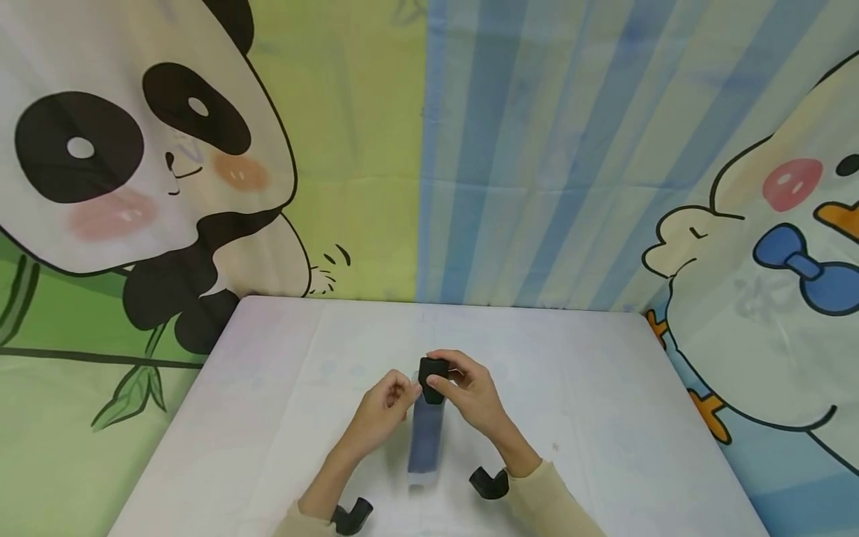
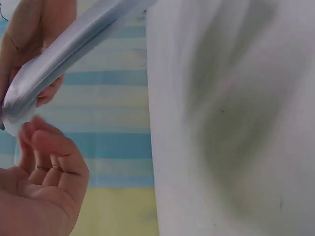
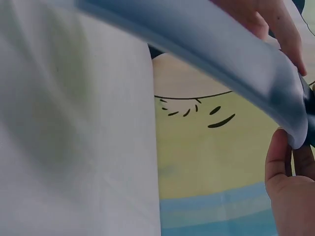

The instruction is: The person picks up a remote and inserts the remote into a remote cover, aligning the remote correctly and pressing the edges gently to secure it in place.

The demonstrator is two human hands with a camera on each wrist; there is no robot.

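In the head view my right hand [image 1: 473, 395] pinches a black angular piece [image 1: 434, 369], thumb on its front and fingers at its top. From this piece hangs a long blue-grey strip [image 1: 426, 440] with a paler lower end. The strip [image 2: 74, 51] looks smooth and shiny in the left wrist view, and bends over at its upper end. My left hand [image 1: 382, 410] has curled fingers, with the thumb at the black piece's left edge. Its fingertips [image 2: 42, 132] blur beside the bend, so whether they hold anything is unclear. The right wrist view shows the right hand [image 3: 293, 196] below the strip's bend.
A white-covered table [image 1: 570, 373] lies under both hands. Behind it hangs a printed curtain [image 1: 349, 149] with a panda and a white bird. Black curved devices sit by the left wrist [image 1: 352, 516] and the right wrist [image 1: 490, 483].
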